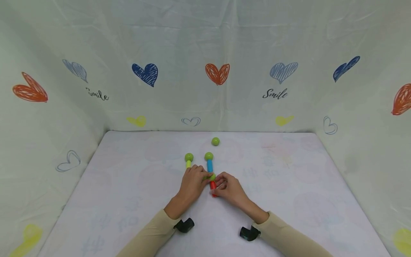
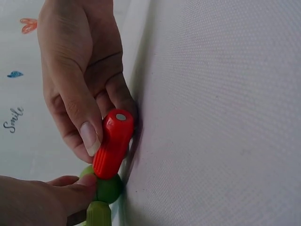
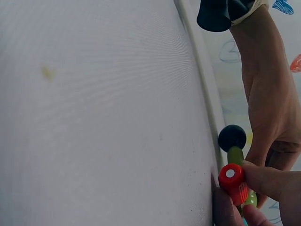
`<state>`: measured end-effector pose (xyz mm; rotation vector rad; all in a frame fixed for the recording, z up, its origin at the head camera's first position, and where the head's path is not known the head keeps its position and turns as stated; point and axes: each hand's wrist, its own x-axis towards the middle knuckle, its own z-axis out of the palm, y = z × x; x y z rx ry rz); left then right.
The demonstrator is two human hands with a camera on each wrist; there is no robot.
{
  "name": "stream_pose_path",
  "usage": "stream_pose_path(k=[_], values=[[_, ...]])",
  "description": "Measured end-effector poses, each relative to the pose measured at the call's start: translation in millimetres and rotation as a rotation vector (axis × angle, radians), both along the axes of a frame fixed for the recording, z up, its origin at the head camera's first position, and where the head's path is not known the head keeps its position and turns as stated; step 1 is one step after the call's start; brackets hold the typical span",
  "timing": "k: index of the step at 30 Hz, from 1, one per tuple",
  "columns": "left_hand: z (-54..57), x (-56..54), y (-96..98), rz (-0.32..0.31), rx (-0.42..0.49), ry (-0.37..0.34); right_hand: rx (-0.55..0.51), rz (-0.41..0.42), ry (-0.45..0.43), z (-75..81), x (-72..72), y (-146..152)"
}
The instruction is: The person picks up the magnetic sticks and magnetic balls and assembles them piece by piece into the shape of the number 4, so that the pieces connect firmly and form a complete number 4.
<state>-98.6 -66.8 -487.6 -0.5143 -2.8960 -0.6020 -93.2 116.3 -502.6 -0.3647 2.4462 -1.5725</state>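
Observation:
My left hand (image 1: 192,182) pinches around a green ball (image 1: 212,176) at the middle of the table. My right hand (image 1: 232,191) grips a red rod (image 1: 213,185) between thumb and fingers; its near end shows a silver disc in both wrist views. The rod's other end touches the green ball. From that ball a blue rod (image 1: 209,165) runs away to another green ball. A lime rod (image 2: 99,214) meets the held ball in the left wrist view. Left of these, a second lime rod (image 1: 188,164) with a green ball (image 1: 189,157) is partly covered by my left hand.
One loose green ball (image 1: 215,141) lies near the back edge of the white table (image 1: 273,207). A pale curtain (image 1: 179,43) with printed hearts surrounds the table's back and sides. Black wrist cameras (image 1: 184,225) sit at both sleeve cuffs.

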Motion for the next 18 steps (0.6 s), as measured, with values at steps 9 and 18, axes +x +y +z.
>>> stream_pose_path(k=[9, 18], values=[[-0.9, 0.8, -0.9, -0.013, 0.037, 0.011, 0.005, -0.011, -0.022, 0.0, -1.1, -1.8], [-1.2, 0.5, -1.0, -0.013, 0.055, 0.013, 0.051, -0.018, 0.016, 6.0, -2.3, 0.0]])
